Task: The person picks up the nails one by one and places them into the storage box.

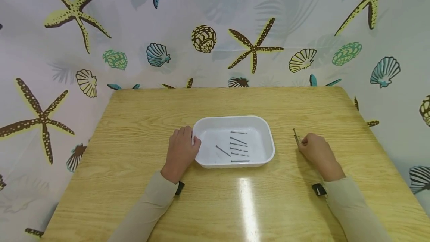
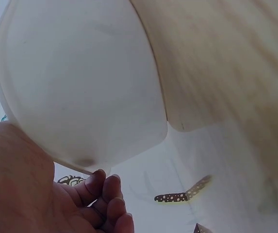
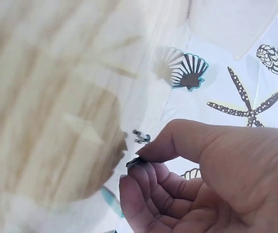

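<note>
A white rectangular plastic tray (image 1: 231, 164) sits mid-table, and several slim metal nails (image 1: 238, 149) lie on its floor, most in a rough column right of the middle. At its left end, my left hand (image 1: 181, 148) grips the rim, thumb over the edge and fingers outside. From below, the left wrist view has the tray wall (image 2: 90, 87) rising above the curled fingers. Right of the tray, my right hand (image 1: 317, 154) pinches nails (image 1: 296, 136) between thumb and forefinger, their heads pointing away from me. In the right wrist view, nail ends (image 3: 141, 137) show beyond the thumb.
The wood-grain table (image 1: 141, 115) extends on all sides of the tray. Behind it and along both sides hangs a white cloth (image 1: 221, 10) printed with starfish and shells. A bright light reflection crosses the tabletop in front of the tray.
</note>
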The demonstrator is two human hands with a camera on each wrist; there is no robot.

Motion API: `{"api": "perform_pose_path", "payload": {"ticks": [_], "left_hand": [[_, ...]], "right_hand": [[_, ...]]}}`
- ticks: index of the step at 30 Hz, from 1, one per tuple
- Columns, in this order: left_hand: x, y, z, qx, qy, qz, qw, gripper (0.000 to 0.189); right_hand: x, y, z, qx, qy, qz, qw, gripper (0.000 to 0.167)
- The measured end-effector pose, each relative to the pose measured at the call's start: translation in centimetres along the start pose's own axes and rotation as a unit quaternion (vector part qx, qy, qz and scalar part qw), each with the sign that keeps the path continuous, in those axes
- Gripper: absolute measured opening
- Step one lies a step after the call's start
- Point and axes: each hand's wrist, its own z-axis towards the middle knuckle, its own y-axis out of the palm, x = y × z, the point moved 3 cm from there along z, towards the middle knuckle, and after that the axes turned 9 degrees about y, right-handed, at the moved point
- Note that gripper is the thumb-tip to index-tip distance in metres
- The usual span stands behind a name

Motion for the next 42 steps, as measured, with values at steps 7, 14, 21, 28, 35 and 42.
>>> {"api": "perform_pose_path", "payload": {"ticks": [7, 14, 21, 28, 35, 42], "left_hand": [[0.0, 0.1, 0.0, -0.002, -0.002, -0.001, 1.0000, 0.016], [-0.1, 0.3, -0.1, -0.006, -0.002, -0.003, 1.0000, 0.015], [-0.2, 0.3, -0.1, 0.001, 0.006, 0.002, 1.0000, 0.015], [-0.1, 0.2, 0.0, 0.005, 0.002, 0.003, 1.0000, 0.016], [-0.2, 0.3, 0.0, 0.007, 0.004, 0.000, 1.0000, 0.015], [-0.3, 0.4, 0.0, -0.001, -0.002, -0.002, 1.0000, 0.016]], "right_hand": [[-1.3, -0.4, -0.9, -0.016, 0.008, 0.022, 0.9996, 0.028], [-4.1, -1.7, -1.9, 0.011, -0.011, 0.031, 0.9994, 0.023], [-6.6, -2.7, -3.0, 0.036, -0.052, 0.046, 0.9969, 0.022], [-9.2, -3.2, -3.6, 0.045, -0.078, 0.061, 0.9941, 0.018], [-10.8, -2.9, -3.8, 0.052, -0.098, 0.067, 0.9915, 0.016], [-12.6, -2.6, -4.0, 0.037, -0.112, 0.078, 0.9899, 0.015]]}}
